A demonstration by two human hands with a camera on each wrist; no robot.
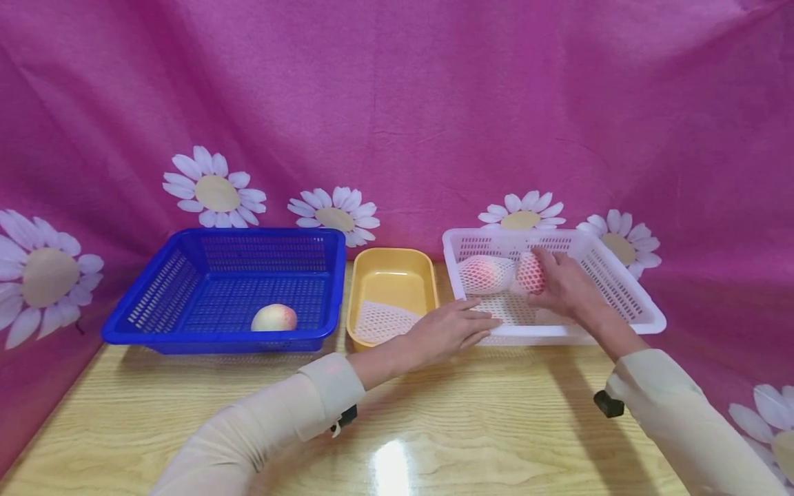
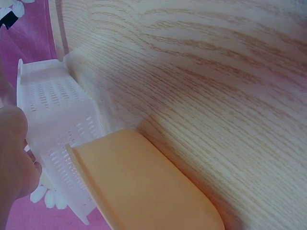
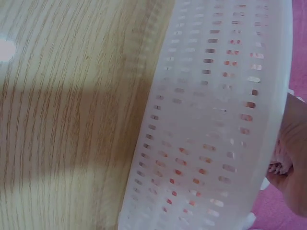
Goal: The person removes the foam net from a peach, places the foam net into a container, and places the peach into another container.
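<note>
In the head view my right hand (image 1: pixel 567 286) reaches into the white basket (image 1: pixel 620 333) and grips a peach in a white foam net (image 1: pixel 530 273). A second netted peach (image 1: pixel 485 274) lies to its left in the same basket. My left hand (image 1: pixel 451 325), fingers nearly straight, hovers by the basket's front left corner; whether it touches the rim I cannot tell. The right wrist view shows the right hand (image 3: pixel 293 153) behind the basket wall, with a bit of foam net (image 3: pixel 280 160) at its fingers. Part of the left hand (image 2: pixel 17 153) appears in the left wrist view.
Left of the white basket stands a yellow tray (image 1: pixel 428 275) with an emptied-looking foam net (image 1: pixel 386 321) in it. Farther left, a blue basket (image 1: pixel 226 337) holds one bare peach (image 1: pixel 274 317). All stand on a wooden table (image 1: pixel 496 413) before a pink flowered cloth (image 1: pixel 397 103).
</note>
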